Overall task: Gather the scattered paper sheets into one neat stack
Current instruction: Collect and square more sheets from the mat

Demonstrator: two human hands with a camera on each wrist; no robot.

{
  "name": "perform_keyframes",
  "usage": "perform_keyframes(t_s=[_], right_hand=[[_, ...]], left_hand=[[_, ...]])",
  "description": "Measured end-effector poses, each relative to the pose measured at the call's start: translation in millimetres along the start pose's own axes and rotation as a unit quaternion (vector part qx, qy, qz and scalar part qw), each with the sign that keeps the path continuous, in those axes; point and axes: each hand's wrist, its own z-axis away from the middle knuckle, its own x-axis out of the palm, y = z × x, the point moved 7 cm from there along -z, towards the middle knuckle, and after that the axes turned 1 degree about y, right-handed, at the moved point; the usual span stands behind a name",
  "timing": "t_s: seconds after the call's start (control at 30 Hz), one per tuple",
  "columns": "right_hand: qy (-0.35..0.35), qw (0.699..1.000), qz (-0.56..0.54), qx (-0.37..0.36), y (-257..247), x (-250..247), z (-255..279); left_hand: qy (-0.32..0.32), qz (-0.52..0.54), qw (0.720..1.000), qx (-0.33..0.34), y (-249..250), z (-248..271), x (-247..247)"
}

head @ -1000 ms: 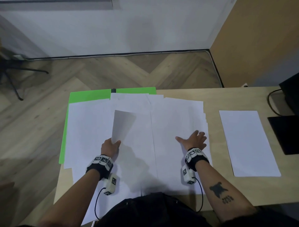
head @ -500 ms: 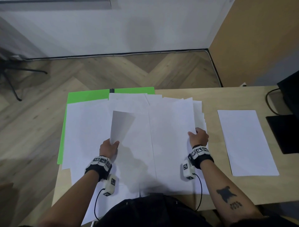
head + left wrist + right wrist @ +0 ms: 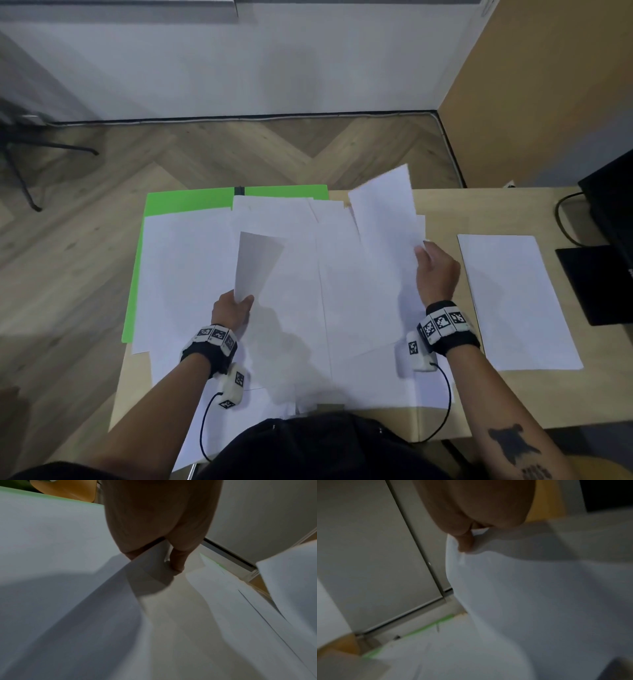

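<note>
Several white paper sheets lie overlapped across the middle and left of the wooden desk. My left hand pinches the near edge of one sheet, whose left side curls up off the pile; in the left wrist view that sheet bends under my left hand. My right hand pinches the right edge of another sheet and holds it lifted and tilted above the pile; in the right wrist view my right hand grips this sheet. A single sheet lies flat apart at the right.
A green folder lies under the pile at the far left. A black device with a cable sits at the desk's right edge. Some sheets overhang the near desk edge by my body. Wooden floor lies beyond the desk.
My right hand went from lying flat on the pile to pinching a sheet's right edge, then lifted that sheet up and away. My left hand kept its hold on the curled sheet.
</note>
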Motion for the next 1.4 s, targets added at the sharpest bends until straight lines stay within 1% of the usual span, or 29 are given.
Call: perform_keyframes(t_s=[0.03,0.07,0.13,0.17,0.2,0.3,0.37,0.4,0.43,0.47,0.53,0.57,0.67,0.8,0.87,0.93,1.0,1.07,1.13,1.17,1.23,1.3,1.37,1.4], right_hand=[[-0.036,0.998,-0.052,-0.025,-17.4,1.1,0.7],[-0.08,0.991,-0.102,-0.032,-32.1,4.6,1.3],[-0.173,0.964,-0.201,-0.013,-54.1,13.6,6.2],[-0.202,0.947,-0.251,0.001,-61.1,16.5,7.8],[-0.218,0.928,-0.301,0.02,-69.2,16.6,9.7],[-0.22,0.879,-0.416,0.079,-88.7,15.7,15.5],[-0.212,0.863,-0.444,0.116,-86.6,24.6,17.8],[-0.206,0.863,-0.441,0.134,-78.7,34.0,18.9],[-0.202,0.869,-0.423,0.156,-67.7,46.1,21.1],[-0.196,0.882,-0.387,0.183,-54.7,58.8,24.7],[-0.194,0.91,-0.287,0.229,-27.6,84.5,36.2],[-0.196,0.917,-0.249,0.242,-17.7,95.9,44.9],[-0.225,0.921,-0.171,0.267,1.8,125.6,69.6],[-0.258,0.928,-0.092,0.254,11.4,153.8,87.7],[-0.273,0.93,-0.064,0.239,10.3,163.2,93.4],[-0.293,0.93,-0.056,0.216,5.3,171.7,99.3],[-0.315,0.925,-0.067,0.201,-3.9,178.3,105.4],[-0.318,0.923,-0.078,0.2,-9.4,176.9,105.9],[-0.293,0.932,-0.072,0.199,-7.3,165.7,94.2],[-0.273,0.941,-0.051,0.194,-1.4,157.4,84.4],[-0.229,0.958,0.036,0.17,16.5,135.9,61.1],[-0.195,0.964,0.108,0.147,36.8,115.6,38.6],[-0.193,0.957,0.173,0.132,55.8,102.7,21.1],[-0.205,0.948,0.206,0.128,65.9,99.5,14.6]], left_hand=[[-0.001,0.001,1.0,0.0,0.2,0.8,-0.1],[0.0,0.004,1.0,0.001,1.0,2.1,-0.6],[0.009,0.015,1.0,-0.002,1.4,4.6,-1.5],[0.011,0.021,1.0,-0.006,0.9,5.4,-1.6],[0.012,0.025,1.0,-0.013,-0.5,5.0,-1.7],[0.004,0.041,0.999,-0.026,-2.5,3.9,-2.1],[-0.003,0.056,0.998,-0.038,-3.8,3.9,-2.9],[-0.007,0.067,0.997,-0.045,-5.2,3.8,-3.1],[-0.011,0.08,0.995,-0.057,-8.0,3.3,-3.0],[-0.014,0.097,0.993,-0.064,-9.3,2.8,-3.1],[-0.01,0.118,0.99,-0.074,-10.8,1.6,-3.7],[-0.004,0.118,0.99,-0.078,-8.9,2.6,-5.7],[-0.004,0.106,0.991,-0.083,-5.2,2.8,-5.4],[-0.007,0.071,0.995,-0.073,-4.7,4.1,-5.0],[-0.007,0.078,0.995,-0.062,-5.4,4.3,-3.3],[-0.002,0.091,0.995,-0.051,-5.2,4.7,-2.5],[0.004,0.068,0.997,-0.034,-4.0,5.0,-2.3],[0.015,0.042,0.999,-0.016,-2.8,5.0,-0.8],[0.023,0.033,0.999,-0.009,-3.6,4.8,0.1],[0.026,0.03,0.999,-0.006,-3.9,4.4,-0.2],[0.023,0.019,1.0,-0.004,-5.4,2.0,-0.2],[0.014,0.01,1.0,-0.008,-5.9,-0.5,0.2],[0.012,0.005,1.0,-0.009,-4.7,-1.4,0.3],[0.012,0.006,1.0,-0.01,-4.8,-1.5,0.6]])
